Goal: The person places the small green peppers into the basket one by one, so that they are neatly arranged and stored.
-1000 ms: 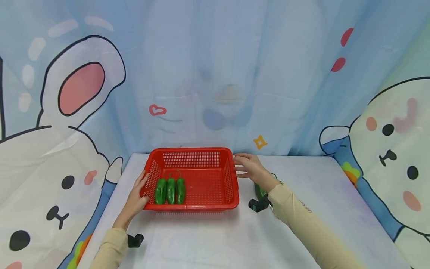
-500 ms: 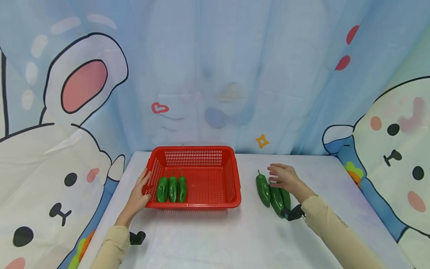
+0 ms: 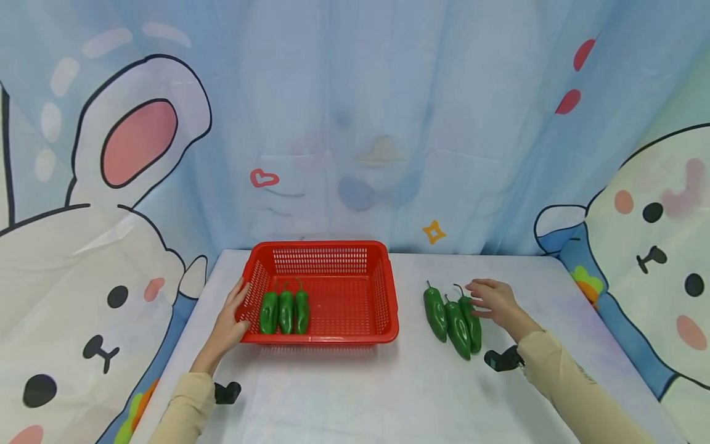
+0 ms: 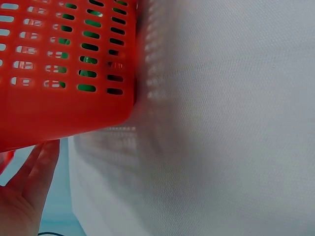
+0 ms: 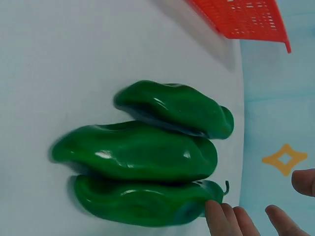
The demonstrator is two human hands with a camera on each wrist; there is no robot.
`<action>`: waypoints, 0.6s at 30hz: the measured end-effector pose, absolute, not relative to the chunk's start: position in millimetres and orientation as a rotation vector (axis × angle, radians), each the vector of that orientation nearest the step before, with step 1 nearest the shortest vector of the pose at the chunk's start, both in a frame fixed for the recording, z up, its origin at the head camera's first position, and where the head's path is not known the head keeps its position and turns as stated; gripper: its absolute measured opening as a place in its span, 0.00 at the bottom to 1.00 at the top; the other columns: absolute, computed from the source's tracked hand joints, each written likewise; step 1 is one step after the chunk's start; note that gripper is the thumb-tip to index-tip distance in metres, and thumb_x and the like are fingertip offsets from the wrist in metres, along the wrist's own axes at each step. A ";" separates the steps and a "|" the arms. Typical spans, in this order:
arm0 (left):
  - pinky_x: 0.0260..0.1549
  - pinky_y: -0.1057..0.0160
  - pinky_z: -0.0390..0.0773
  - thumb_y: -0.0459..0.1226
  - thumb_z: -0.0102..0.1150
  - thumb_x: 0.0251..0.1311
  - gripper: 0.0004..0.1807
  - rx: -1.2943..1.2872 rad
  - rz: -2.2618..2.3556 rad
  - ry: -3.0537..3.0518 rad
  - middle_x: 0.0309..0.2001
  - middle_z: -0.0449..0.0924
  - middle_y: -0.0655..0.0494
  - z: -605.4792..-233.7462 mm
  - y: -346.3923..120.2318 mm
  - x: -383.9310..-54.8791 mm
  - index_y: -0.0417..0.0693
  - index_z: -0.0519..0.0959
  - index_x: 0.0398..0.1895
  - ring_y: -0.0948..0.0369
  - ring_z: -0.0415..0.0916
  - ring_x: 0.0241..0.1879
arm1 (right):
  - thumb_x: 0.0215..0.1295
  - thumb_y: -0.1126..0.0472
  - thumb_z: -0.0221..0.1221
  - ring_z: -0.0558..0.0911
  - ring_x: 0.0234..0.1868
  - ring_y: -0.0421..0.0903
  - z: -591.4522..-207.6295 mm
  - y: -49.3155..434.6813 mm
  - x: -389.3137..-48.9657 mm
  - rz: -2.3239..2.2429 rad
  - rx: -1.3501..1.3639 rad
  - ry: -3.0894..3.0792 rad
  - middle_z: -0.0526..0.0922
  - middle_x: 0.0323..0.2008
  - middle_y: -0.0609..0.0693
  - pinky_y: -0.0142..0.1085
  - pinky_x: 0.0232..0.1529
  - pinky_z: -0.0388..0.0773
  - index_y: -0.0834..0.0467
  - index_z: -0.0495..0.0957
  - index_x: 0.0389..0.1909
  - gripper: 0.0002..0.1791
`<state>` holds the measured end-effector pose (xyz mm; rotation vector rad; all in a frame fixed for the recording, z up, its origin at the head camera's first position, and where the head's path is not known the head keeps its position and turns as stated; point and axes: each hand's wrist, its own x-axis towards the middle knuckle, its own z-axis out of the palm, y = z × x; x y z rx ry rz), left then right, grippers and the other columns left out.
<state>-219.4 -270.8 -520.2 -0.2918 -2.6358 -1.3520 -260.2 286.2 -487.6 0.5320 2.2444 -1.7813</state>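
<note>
A red perforated plastic basket (image 3: 338, 340) stands on the white table, with three green chili peppers (image 3: 285, 311) lying side by side in its left part. My left hand (image 3: 226, 324) holds the basket's left rim near the front corner; in the left wrist view its fingers (image 4: 42, 169) lie along the outside of the wall. Three more green chili peppers (image 3: 457, 330) lie together on the table, right of the basket. Over the rightmost one's stem end is my right hand (image 3: 496, 302), fingers spread and gripping nothing. The right wrist view shows fingertips (image 5: 216, 214) right at that pepper's end.
A blue curtain (image 3: 355, 123) printed with cartoon animals hangs behind the white table (image 3: 355, 401) and down both its sides. A small black wrist camera (image 3: 501, 359) sits by the right wrist, another black camera (image 3: 226, 393) by the left.
My right hand has moved from the basket's right rim to the right, over the loose peppers to the rightmost one. My left hand has stayed at the basket's left rim.
</note>
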 end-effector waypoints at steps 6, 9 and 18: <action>0.61 0.36 0.60 0.17 0.46 0.42 0.48 -0.291 -1.361 -2.632 0.78 0.41 0.41 -519.4 -271.1 -218.8 0.33 0.53 0.75 0.39 0.39 0.75 | 0.71 0.54 0.52 0.59 0.70 0.70 -493.3 297.7 -261.7 -1.765 0.608 2.261 0.53 0.71 0.75 0.60 0.62 0.65 0.70 0.49 0.74 0.39; 0.60 0.36 0.62 0.18 0.46 0.41 0.47 -0.301 -1.359 -2.625 0.78 0.42 0.40 -518.2 -270.6 -218.3 0.32 0.53 0.75 0.38 0.40 0.75 | 0.71 0.54 0.52 0.58 0.70 0.71 -500.1 302.1 -259.4 -1.742 0.639 2.237 0.52 0.71 0.75 0.60 0.63 0.63 0.70 0.49 0.74 0.39; 0.59 0.37 0.63 0.18 0.46 0.42 0.47 -0.306 -1.350 -2.633 0.78 0.42 0.40 -519.4 -271.0 -218.8 0.32 0.53 0.75 0.39 0.40 0.75 | 0.69 0.57 0.53 0.61 0.68 0.70 -521.0 299.0 -256.7 -1.674 0.700 2.237 0.56 0.68 0.75 0.60 0.61 0.66 0.70 0.53 0.72 0.36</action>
